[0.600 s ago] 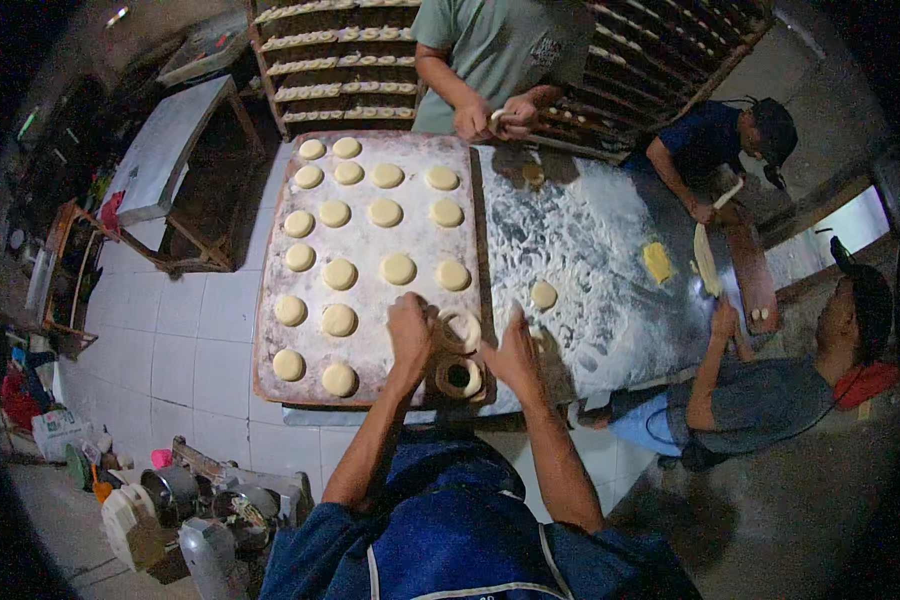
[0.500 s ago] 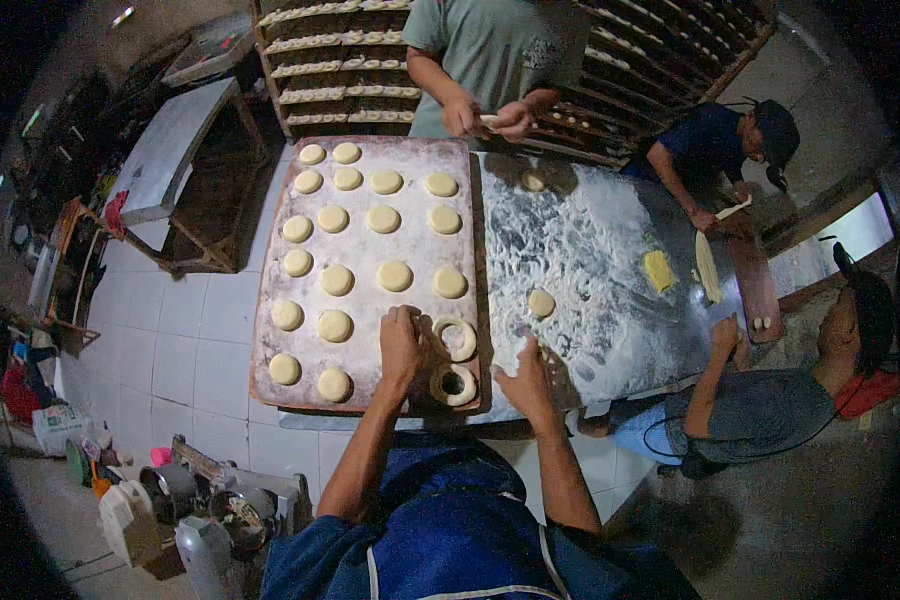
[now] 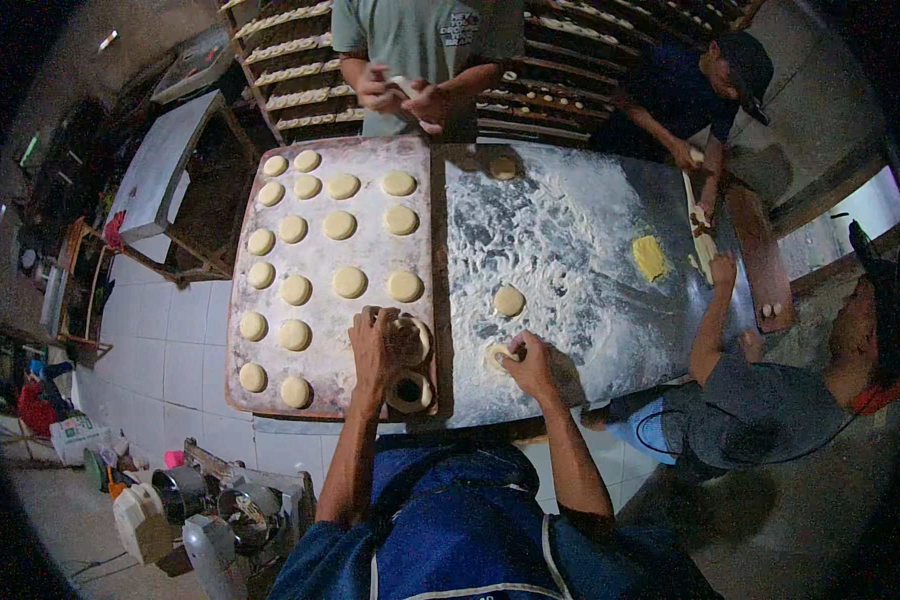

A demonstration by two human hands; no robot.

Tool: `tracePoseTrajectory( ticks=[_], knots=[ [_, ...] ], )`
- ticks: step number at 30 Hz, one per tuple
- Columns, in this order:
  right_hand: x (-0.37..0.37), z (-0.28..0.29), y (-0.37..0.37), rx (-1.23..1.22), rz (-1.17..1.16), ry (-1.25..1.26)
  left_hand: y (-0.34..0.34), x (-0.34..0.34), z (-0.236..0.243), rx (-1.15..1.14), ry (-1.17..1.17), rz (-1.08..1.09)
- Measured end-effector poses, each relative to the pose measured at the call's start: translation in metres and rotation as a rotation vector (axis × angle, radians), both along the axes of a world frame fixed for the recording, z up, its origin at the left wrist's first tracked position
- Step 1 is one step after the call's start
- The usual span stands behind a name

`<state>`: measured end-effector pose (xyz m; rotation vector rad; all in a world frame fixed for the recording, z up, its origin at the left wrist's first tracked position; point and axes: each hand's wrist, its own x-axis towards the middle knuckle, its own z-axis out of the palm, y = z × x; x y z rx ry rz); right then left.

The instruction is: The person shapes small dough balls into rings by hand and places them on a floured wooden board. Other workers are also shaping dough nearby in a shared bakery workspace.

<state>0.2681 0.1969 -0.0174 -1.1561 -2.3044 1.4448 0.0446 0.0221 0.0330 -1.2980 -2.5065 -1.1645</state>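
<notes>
On the shiny grey bench (image 3: 610,200) dusted with white flour, just past the right edge of the flat brown board (image 3: 315,256) powdered with flour, we see a small, flat, pale round of soft dough (image 3: 492,355). It lies at the tips of our right hand (image 3: 532,368), on their left side, and the fingers touch it and hide part of it. Thumb and fingertips sit close to each other there, but we cannot tell if they pinch it. Our right hand is the nearer one; our left hand (image 3: 370,350) is over the board, farther left. Its fingers are bent down beside a pale, round dough ring (image 3: 426,345), and we cannot tell if they grip it. That ring sits between our two hands, and a second pale dough ring with a dark hole (image 3: 427,391) lies just below it, closer to our body. The small round looks about as wide as it is long, as far as we can see, so it has no long way and points nowhere. Both rings are round too, but together they make a short line toward us.
</notes>
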Motion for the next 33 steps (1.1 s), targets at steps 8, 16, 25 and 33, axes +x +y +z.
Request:
tracePoseTrajectory(
  ticks=[8,16,25,33],
  knots=[
    [0.003,0.041,-0.021,-0.547,-0.196,0.695,0.048,0.100,0.029,0.037,-1.063,-0.267],
    [0.003,0.069,-0.019,-0.156,-0.063,0.462,0.050,0.118,0.027,0.170,-1.133,-0.258],
    [0.003,0.094,-0.019,-0.651,0.120,0.706,0.038,0.111,0.024,0.311,-1.514,-0.473],
    [-0.011,0.061,-0.045,-0.507,-0.179,0.529,0.029,0.101,-0.015,0.648,-1.511,-0.313]
  ],
)
